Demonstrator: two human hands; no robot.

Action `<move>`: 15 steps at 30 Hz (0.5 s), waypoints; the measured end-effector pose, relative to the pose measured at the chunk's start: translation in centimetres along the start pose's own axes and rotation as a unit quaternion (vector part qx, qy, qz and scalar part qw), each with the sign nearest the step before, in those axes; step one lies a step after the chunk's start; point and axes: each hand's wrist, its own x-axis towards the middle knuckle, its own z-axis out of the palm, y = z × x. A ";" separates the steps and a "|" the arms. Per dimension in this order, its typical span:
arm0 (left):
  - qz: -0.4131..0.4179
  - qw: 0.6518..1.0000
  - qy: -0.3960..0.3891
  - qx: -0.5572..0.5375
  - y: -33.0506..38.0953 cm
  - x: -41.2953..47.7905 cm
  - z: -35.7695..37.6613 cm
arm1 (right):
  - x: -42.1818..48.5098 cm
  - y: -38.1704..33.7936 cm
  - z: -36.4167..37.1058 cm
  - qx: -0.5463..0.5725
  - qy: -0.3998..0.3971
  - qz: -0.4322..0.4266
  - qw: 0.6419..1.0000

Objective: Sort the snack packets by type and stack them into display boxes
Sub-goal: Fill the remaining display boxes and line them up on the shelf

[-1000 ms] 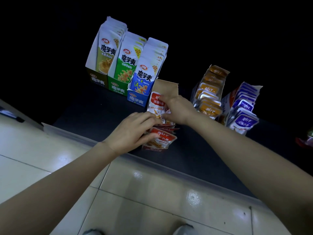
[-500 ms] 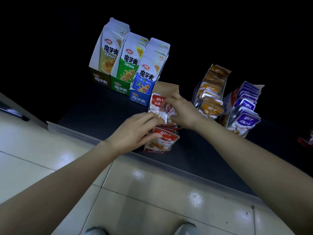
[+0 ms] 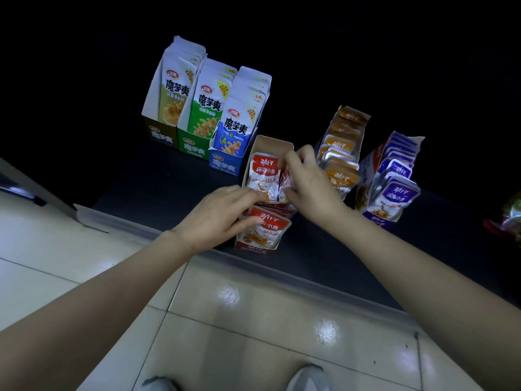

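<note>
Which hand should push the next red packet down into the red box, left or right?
Right. The right hand pinches a red packet over the middle of the red box; the left hand is busy gripping the front packets.

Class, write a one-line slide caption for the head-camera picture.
Left hand holds the front red packets while right hand grips another inside the box.

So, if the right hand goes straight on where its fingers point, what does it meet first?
Likely the brown cardboard back flap of the display box, just beyond the right hand, which pinches red snack packets. Depth is unclear.
</note>
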 end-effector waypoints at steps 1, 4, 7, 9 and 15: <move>-0.002 1.000 -0.001 0.000 0.0 0.0 0.0 | 0.0 0.0 0.0 0.021 0.003 0.013 1.000; -0.003 1.000 -0.002 0.008 0.1 0.2 0.2 | 0.1 0.1 -0.7 0.064 0.016 0.031 0.997; -0.005 1.000 -0.001 0.012 -0.1 0.3 0.3 | 0.2 0.3 -2.4 0.125 -0.001 0.115 0.985; -0.005 1.000 0.000 0.012 -0.1 0.3 0.3 | 0.2 0.7 -3.4 0.155 -0.072 0.183 0.968; -0.006 1.000 0.003 -0.002 0.0 0.2 0.3 | -0.7 2.0 -6.1 0.230 -0.085 0.197 0.949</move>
